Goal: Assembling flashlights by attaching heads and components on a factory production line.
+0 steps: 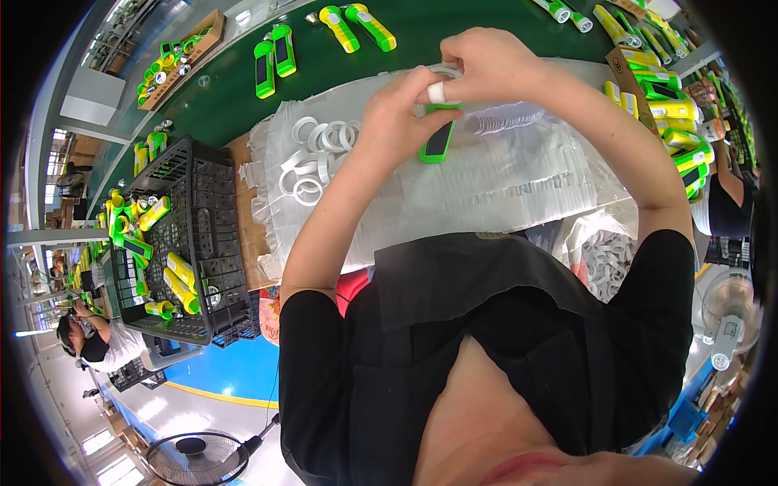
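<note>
Green flashlight hangs upright (long axis vertical), gripped by left hand and right hand.

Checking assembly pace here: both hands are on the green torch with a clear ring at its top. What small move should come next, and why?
Probably press the clear ring down onto the green torch: the right hand pinches it above the head while the left hand steadies the body.

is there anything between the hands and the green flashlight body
Nothing visible. Both hands already touch it: the left hand grips the green flashlight body from the side, and the right hand pinches a white ring at its top, above the clear plastic sheet.
</note>
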{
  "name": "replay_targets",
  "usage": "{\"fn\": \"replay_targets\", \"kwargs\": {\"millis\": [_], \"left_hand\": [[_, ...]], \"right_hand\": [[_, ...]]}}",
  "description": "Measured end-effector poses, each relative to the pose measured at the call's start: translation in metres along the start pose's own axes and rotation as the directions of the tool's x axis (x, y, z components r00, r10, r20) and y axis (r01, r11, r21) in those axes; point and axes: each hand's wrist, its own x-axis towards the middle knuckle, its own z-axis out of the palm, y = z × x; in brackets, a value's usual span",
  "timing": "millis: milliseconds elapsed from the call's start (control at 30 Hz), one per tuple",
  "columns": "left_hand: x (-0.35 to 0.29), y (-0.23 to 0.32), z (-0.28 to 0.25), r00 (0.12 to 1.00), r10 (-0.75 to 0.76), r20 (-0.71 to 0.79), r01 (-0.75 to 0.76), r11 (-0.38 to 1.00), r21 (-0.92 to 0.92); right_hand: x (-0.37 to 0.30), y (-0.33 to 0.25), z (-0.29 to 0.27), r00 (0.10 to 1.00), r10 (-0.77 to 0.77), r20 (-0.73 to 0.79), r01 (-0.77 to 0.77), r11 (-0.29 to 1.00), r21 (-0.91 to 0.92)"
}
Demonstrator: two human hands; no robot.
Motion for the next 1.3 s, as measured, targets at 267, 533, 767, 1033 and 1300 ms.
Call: {"fn": "replay_targets", "kwargs": {"millis": [267,533,767,1033,1300], "left_hand": [[0.003,-0.001,0.0,1.0,-0.007,-0.005,0.007,1.0,-0.005],[-0.02,0.004,-0.012,0.941,-0.173,0.292,0.276,0.89,-0.363],[0.008,-0.027,0.021,0.944,-0.247,0.217,0.264,0.963,-0.051],[0.075,-0.097,0.035,0.929,-0.236,0.284,0.168,0.955,0.243],[0.122,-0.189,0.039,0.912,-0.387,0.134,0.217,0.734,0.644]], "right_hand": [[0.001,0.008,0.025,0.97,-0.095,-0.225,0.117,0.989,0.086],[-0.04,0.015,0.004,0.978,-0.088,-0.191,0.193,0.73,0.655],[-0.007,0.056,0.059,0.881,0.093,-0.465,0.086,0.933,0.35],[0.052,0.124,0.087,0.908,0.387,-0.158,-0.097,0.561,0.822],[0.11,0.288,0.096,0.687,0.717,-0.118,-0.263,0.397,0.879]]}}
